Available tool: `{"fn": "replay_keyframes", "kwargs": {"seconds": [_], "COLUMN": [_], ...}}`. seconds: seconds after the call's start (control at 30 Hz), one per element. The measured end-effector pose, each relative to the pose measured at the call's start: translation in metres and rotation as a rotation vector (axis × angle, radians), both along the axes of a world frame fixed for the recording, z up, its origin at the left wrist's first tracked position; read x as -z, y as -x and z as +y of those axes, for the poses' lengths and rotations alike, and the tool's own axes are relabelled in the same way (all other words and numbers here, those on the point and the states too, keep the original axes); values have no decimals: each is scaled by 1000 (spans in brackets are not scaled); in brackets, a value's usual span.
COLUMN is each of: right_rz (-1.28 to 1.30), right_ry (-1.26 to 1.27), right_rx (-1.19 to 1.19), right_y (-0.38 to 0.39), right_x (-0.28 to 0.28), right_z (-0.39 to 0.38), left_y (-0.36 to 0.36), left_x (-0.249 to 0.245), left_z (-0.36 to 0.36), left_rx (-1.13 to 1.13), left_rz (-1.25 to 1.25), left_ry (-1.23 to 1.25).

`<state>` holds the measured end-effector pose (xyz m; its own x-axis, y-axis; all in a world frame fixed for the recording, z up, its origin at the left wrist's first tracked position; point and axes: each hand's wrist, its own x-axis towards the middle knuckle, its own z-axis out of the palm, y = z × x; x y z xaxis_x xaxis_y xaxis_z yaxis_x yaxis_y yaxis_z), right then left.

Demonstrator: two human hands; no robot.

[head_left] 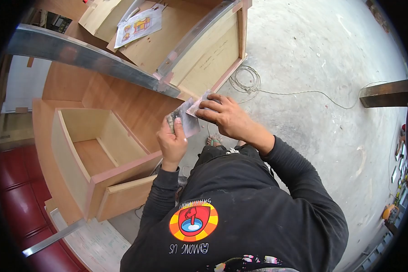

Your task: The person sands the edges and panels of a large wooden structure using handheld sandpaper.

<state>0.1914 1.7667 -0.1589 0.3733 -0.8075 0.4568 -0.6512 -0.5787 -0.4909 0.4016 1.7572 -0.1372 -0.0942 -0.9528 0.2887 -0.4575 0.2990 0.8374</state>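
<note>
In front of my torso, both hands are raised, each closed on a thin flat putty scraper. My left hand [173,141] grips a grey scraper [190,123], with the thumb lying on its face. From the right, my right hand [226,117] pinches a smaller, pinkish-smeared scraper [196,105] between bent fingers and a hidden thumb. The two scrapers overlap in this view, the right one over the upper part of the left one. Just beyond them is the corner of a wooden cabinet [211,59], its edges marked with pinkish filler.
An open wooden drawer box [95,156] stands at the left, near a dark red cushioned seat [20,190]. A metal bar [95,59] crosses the cabinet, and a printed drawing [139,26] lies on top. Coiled cable [245,78] runs over the concrete floor [313,50] toward a wooden beam [385,94].
</note>
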Motion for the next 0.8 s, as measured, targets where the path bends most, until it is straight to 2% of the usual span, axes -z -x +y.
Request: {"fn": "replay_keyframes", "kwargs": {"seconds": [0.17,0.27,0.3,0.33,0.37,0.4,0.43,0.47,0.5,0.53,0.63,0.67,0.7,0.77,0.8], "right_rz": [-41,-3,-8,-267,-521,-754,-747,-1153,-1567,-1663,-1670,-1523,-1522,-1297,-1056], "right_ry": [-40,-198,-196,-324,-449,-652,-646,-771,-879,-834,-738,-721,-711,-663,-431], "right_rx": [-87,-263,-258,-256,-258,-166,-164,-173,-175,-287,-308,-263,-256,-117,-40], "right_y": [7,19,24,27,31,36,39,40,40,39,32,34,36,41,47], "right_x": [13,21,35,53,69,64,60,56,47,42,42,41,42,45,43], "right_z": [15,21,20,19,18,19,20,24,25,23,23,25,29,37,38], "left_y": [12,15,20,23,24,26,30,36,42,49,66,71,77,90,95], "left_x": [9,14,9,6,6,9,12,16,20,23,29,32,35,36,36], "left_z": [0,0,-3,-3,-4,-7,-8,-6,-3,-1,6,6,5,4,3], "left_rx": [-25,-57,-104,-150,-149,-133,-113,-108,-172,-233,-229,-217,-204,-184,-159], "left_rz": [-63,-24,136,294,294,494,693,697,802,902,879,879,857,837,820], "left_ry": [73,40,16,-11,-9,-105,-208,-213,-344,-474,-496,-499,-430,-359,-348]}}
